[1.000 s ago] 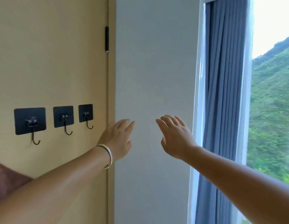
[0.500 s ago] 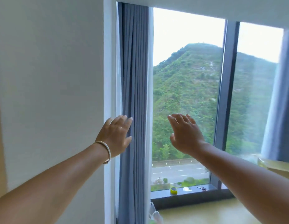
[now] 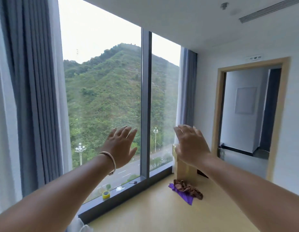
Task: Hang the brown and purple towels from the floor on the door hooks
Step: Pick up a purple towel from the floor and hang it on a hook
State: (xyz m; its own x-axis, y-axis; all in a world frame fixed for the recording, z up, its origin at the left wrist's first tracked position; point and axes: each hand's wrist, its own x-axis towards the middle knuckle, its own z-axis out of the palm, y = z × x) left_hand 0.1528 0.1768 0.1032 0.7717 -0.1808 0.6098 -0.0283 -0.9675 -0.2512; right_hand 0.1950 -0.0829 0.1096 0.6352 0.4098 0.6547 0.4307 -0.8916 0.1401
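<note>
I am holding my left hand [image 3: 121, 146] and right hand [image 3: 189, 144] out before me, fingers spread wide and empty. The crumpled brown patterned towel [image 3: 189, 188] is lying on the flat purple towel [image 3: 183, 195], far right on the pale wooden floor [image 3: 153, 213]. Both look soft, light and limp; I would be pinching a bunched fold.

A crumpled brown towel [image 3: 187, 188], perhaps faintly patterned, lies over a purple towel [image 3: 184, 195] on the pale yellow floor [image 3: 153, 211]. At nine o'clock hangs a grey-blue curtain [image 3: 33, 97]. A yellow tape roll [image 3: 106, 194] sits on the dark grey sill [image 3: 128, 190].
</note>
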